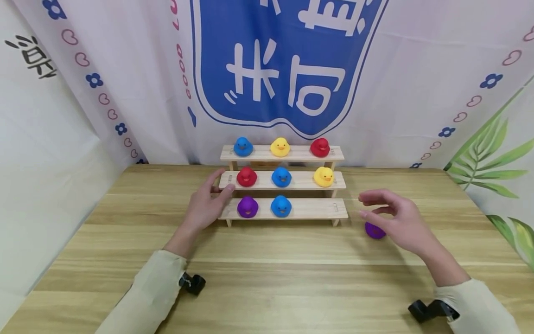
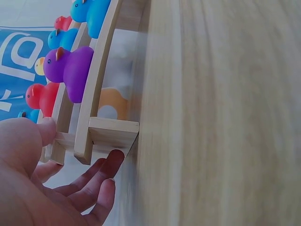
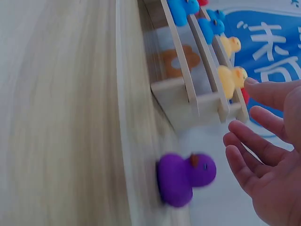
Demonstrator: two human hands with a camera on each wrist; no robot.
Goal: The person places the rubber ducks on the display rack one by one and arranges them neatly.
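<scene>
A three-tier wooden stand [image 1: 306,208] holds rubber ducks in rows. My left hand [image 1: 204,204] grips the left end of its middle tier, thumb on top near a red duck [image 1: 246,176]. A purple duck [image 1: 248,207] and a blue duck [image 1: 281,206] sit on the lowest tier, whose right end is bare. To the right of the stand, my right hand [image 1: 402,222] hovers with fingers relaxed and apart, holding nothing. Another purple duck [image 3: 181,179] stands on the table close by that hand, partly hidden by it in the head view.
The middle tier also carries a blue duck [image 1: 281,177] and a yellow duck [image 1: 323,176]. Along the top stand blue [image 1: 243,146], yellow [image 1: 280,147] and red [image 1: 320,147] ducks. A printed curtain [image 1: 158,83] hangs behind the wooden table [image 1: 267,283].
</scene>
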